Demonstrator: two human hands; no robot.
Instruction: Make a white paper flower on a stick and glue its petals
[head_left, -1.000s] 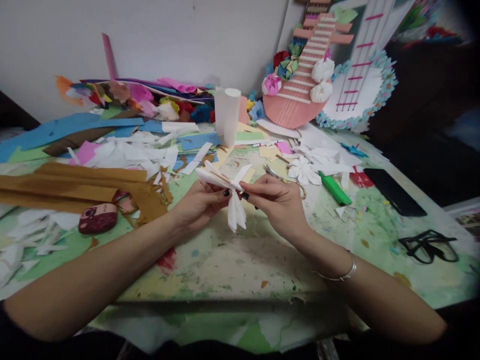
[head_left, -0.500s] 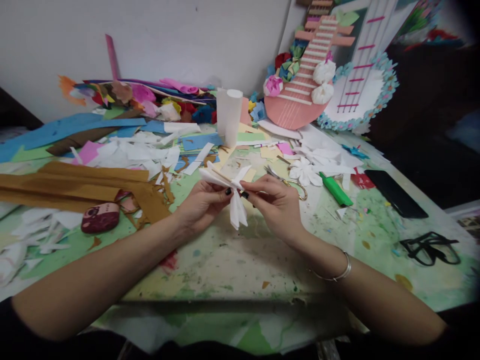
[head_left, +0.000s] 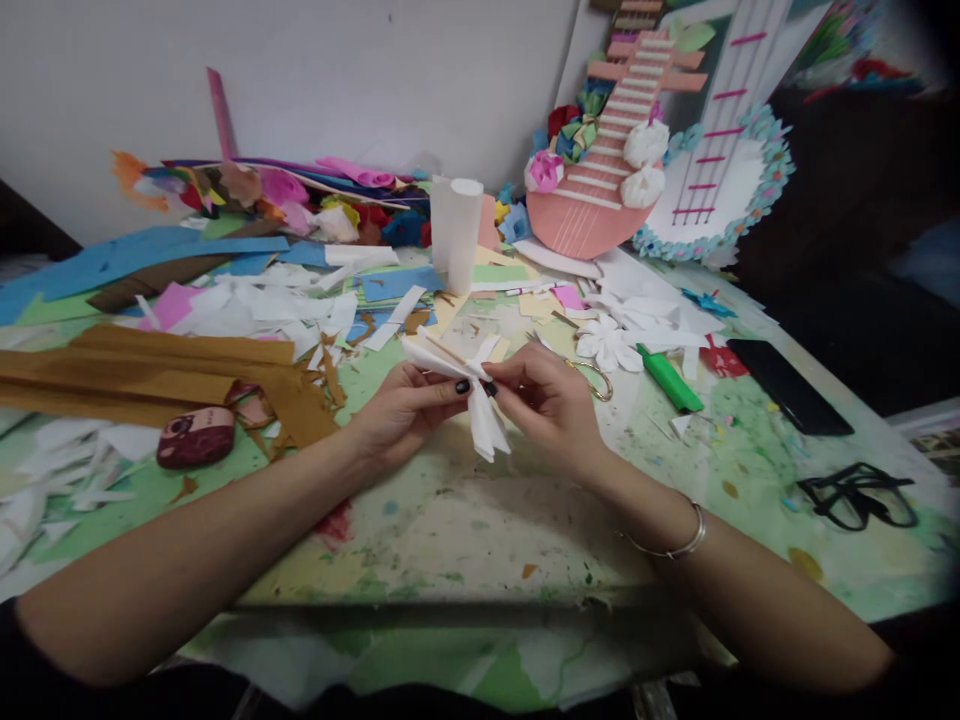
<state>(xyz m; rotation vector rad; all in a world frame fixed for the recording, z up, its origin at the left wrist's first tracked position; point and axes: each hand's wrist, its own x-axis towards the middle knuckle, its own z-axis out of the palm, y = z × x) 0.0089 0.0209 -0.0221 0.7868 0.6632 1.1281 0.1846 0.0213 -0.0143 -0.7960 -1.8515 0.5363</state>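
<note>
A white paper flower (head_left: 486, 425) with long folded petals is pinched between my two hands above the middle of the table. My left hand (head_left: 409, 410) grips it from the left, thumb on top near the centre. From the right, the fingertips of my right hand (head_left: 551, 405) close on its gathered middle. A thin tan strip (head_left: 442, 347) lies along the upper petals; I cannot tell whether it is a stick. Behind my right hand lie scissors (head_left: 592, 378) with gold handles, partly hidden. A flat white paper flower (head_left: 609, 343) rests beyond them.
Brown crepe paper (head_left: 150, 370) and a maroon case (head_left: 196, 437) lie left. A white paper roll (head_left: 466, 235) stands behind, near paper-decorated guitar shapes (head_left: 592, 215). To the right are a green tube (head_left: 671, 380), a black phone (head_left: 791, 385) and glasses (head_left: 859, 497).
The flower's lower petals have swung slightly to the right and spread. My fingers have shifted a little at its centre, and both hands keep hold. The view has moved slightly.
</note>
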